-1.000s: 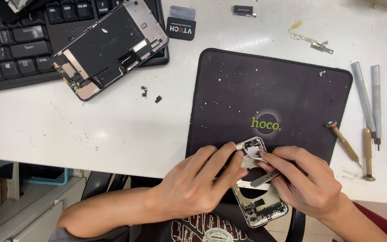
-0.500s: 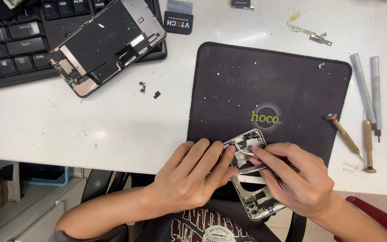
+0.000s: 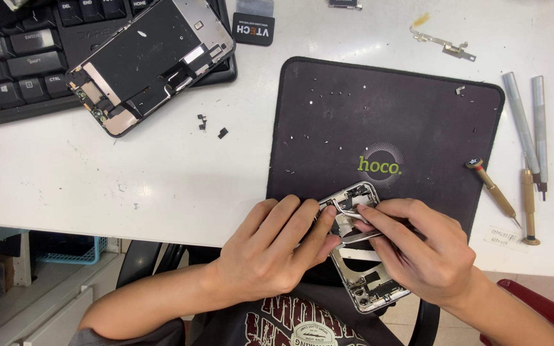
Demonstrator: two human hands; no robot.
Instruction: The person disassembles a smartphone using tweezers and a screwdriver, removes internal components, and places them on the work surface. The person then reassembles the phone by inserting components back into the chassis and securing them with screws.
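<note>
In the head view, an opened phone housing (image 3: pixel 360 256) lies at the near edge of the dark work mat (image 3: pixel 386 122) and reaches partly over the edge of the white desk (image 3: pixel 129 179), towards the person's lap. The left hand (image 3: pixel 270 250) rests on the left side of the housing with the fingers bent, pressing it so that it does not slide; it is closed on the frame, not around it. The right hand (image 3: pixel 418 250) pinches a pair of metal tweezers (image 3: pixel 347 214), and the curved tips go down into the upper part of the housing, near the camera corner. What the tips hold I cannot tell; it is too small.

I judge the step as picking or seating a very small part inside the housing. The next move calls for a steady left hand and a slow, short motion of the tweezers, because the housing hangs over the edge.

Further away, a removed screen assembly (image 3: pixel 152 61) lies face down on a black keyboard (image 3: pixel 14 57). Several precision screwdrivers (image 3: pixel 527 141) lie at the right of the mat, well apart from the hands.
</note>
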